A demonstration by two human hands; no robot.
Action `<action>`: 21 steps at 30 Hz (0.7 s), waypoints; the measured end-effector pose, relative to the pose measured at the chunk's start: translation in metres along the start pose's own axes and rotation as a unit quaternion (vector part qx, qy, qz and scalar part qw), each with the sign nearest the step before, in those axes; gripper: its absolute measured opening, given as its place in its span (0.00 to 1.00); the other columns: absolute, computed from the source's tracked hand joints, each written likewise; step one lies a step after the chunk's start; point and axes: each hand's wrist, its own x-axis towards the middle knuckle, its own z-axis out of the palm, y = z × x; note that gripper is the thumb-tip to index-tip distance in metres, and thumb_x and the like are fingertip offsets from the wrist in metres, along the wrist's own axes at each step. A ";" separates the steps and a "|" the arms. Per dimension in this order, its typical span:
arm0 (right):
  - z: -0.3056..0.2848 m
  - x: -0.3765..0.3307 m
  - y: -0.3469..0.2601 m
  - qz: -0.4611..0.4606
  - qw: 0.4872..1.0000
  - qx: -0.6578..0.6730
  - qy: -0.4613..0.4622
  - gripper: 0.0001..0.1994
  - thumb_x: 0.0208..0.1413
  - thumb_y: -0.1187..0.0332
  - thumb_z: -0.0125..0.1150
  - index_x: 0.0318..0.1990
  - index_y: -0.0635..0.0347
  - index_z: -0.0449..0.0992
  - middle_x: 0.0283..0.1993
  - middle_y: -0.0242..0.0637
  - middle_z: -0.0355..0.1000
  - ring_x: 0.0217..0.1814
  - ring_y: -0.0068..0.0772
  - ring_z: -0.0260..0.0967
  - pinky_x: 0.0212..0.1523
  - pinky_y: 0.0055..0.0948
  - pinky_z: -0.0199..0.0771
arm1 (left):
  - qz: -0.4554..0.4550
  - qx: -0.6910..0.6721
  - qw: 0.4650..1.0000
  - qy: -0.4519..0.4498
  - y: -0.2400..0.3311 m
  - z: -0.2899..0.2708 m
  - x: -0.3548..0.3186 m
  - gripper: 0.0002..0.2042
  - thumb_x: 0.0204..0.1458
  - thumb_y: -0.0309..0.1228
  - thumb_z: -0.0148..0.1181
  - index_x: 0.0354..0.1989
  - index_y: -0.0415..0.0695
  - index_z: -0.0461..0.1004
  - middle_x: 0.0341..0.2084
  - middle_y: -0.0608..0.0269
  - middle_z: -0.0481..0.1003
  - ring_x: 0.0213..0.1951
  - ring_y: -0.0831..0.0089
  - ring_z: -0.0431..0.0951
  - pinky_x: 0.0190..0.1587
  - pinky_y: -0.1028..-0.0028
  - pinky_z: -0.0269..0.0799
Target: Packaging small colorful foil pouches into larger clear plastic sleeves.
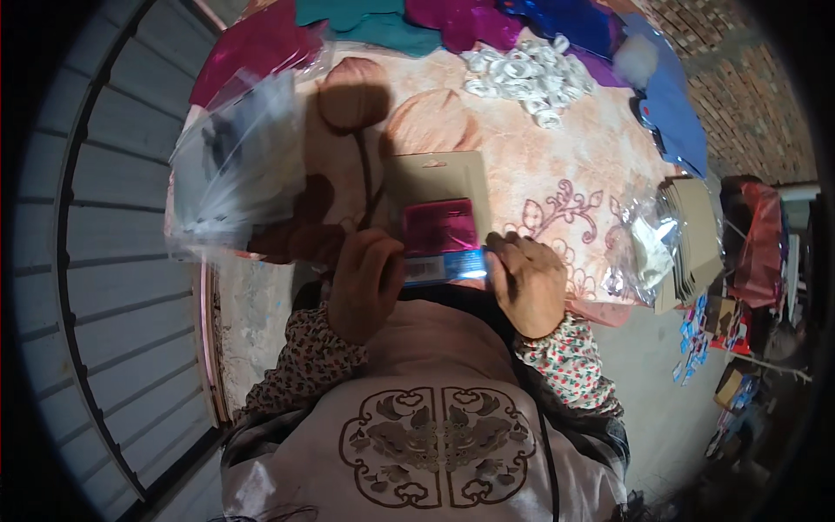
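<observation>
Both hands hold a brown cardboard backing card (437,178) at the near edge of the table (557,165). A shiny magenta piece (440,225) lies on the card, with a blue strip (445,266) along its lower edge. My left hand (365,283) grips the card's lower left corner. My right hand (526,280) pinches the blue strip at the lower right. The card's lower part is hidden behind my hands.
A clear plastic bag (228,165) lies at the table's left. Several white rolled pieces (526,76) sit at the far side, beside magenta, teal and blue fabric. A stack of brown cards (693,244) and a small clear bag (639,248) sit right.
</observation>
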 end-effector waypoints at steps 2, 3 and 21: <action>0.003 0.000 0.001 0.013 1.000 -0.001 -0.018 0.06 0.48 0.70 0.59 0.32 0.62 0.75 0.27 0.42 0.71 0.29 0.45 0.69 0.31 0.35 0.69 | 0.117 0.035 0.992 0.015 -0.006 -0.002 -0.006 0.10 0.42 0.20 0.60 0.35 0.40 0.71 0.38 0.54 0.69 0.42 0.61 0.70 0.42 0.67 0.69; 0.004 0.000 0.002 0.022 0.999 -0.004 -0.025 0.06 0.49 0.69 0.59 0.33 0.62 0.75 0.27 0.42 0.71 0.29 0.44 0.69 0.31 0.34 0.69 | 0.177 0.050 0.983 0.022 -0.009 -0.002 -0.007 0.12 0.42 0.21 0.60 0.37 0.41 0.73 0.40 0.55 0.70 0.43 0.62 0.70 0.43 0.67 0.69; -0.116 -0.140 0.030 0.220 0.767 0.545 0.257 0.19 0.55 0.52 0.49 0.34 0.61 0.72 0.27 0.37 0.72 0.21 0.31 0.61 0.23 0.25 0.62 | 0.448 -0.133 0.826 0.315 0.094 0.067 -0.007 0.07 0.51 0.32 0.50 0.22 0.51 0.71 0.32 0.63 0.75 0.35 0.76 0.75 0.30 0.74 0.67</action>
